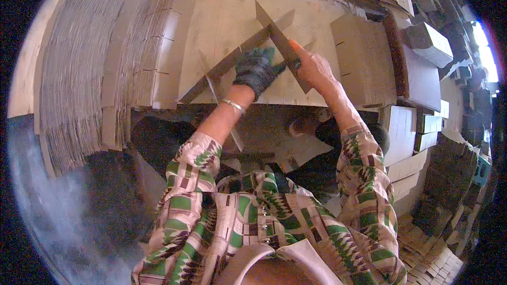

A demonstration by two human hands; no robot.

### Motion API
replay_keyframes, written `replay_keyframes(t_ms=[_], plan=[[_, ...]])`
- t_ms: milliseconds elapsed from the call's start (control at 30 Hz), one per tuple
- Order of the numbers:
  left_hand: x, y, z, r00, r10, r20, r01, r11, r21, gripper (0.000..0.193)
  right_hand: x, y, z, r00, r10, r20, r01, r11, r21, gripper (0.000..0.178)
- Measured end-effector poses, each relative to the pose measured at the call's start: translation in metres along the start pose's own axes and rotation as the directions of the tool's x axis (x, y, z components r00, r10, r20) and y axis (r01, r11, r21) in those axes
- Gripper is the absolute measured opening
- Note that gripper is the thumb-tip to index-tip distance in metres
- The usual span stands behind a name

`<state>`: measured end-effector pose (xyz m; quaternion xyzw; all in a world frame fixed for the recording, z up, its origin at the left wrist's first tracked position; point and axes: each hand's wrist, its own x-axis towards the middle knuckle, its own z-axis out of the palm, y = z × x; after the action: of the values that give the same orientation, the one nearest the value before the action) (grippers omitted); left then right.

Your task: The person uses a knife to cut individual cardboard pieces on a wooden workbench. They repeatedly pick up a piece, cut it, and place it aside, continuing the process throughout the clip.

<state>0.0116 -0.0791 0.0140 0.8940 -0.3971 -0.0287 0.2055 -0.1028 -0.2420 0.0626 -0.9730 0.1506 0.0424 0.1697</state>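
Mid-bench point(222, 0): two strips crossed near their far ends, hands just below the crossing.
Right hand point(317, 71) has thumb and fingers closed on the shorter strip point(278, 36); gloved left hand point(256, 71) is half-curled against the longer strip point(216, 71) (can't tell if it's gripping). Risk, my read: sideways force at the crossing could crease an edge; a loose left hold could let the longer strip skid.
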Motion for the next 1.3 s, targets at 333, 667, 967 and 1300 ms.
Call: replay_keyframes(t_ms=[333, 667, 967, 1300], plan=[[-0.016, 0.01, 0.052, 0.957, -0.096, 0.273, 0.081, 0.995, 0.064, 0.024, -0.002, 0.024, 0.057, 0.999, -0.009, -0.04, 0.004, 0.993, -0.121, 0.081], [-0.074, -0.017, 0.014, 1.0, -0.013, 0.024, 0.013, 1.0, 0.016, 0.056, -0.041, 0.088, 0.022, 0.759, -0.037, -0.65, -0.208, 0.932, -0.297, 0.073], [-0.101, -0.027, 0.017, 0.977, -0.058, 0.206, 0.032, 0.991, 0.127, 0.026, -0.071, 0.195, -0.019, 0.583, 0.598, -0.551, -0.645, 0.752, 0.134, 0.03], [-0.084, -0.027, 0.039, 0.977, -0.025, 0.212, -0.037, 0.958, 0.285, 0.026, -0.067, 0.008, 0.03, 0.879, 0.075, -0.472, 0.045, 0.97, 0.238, 0.102]])
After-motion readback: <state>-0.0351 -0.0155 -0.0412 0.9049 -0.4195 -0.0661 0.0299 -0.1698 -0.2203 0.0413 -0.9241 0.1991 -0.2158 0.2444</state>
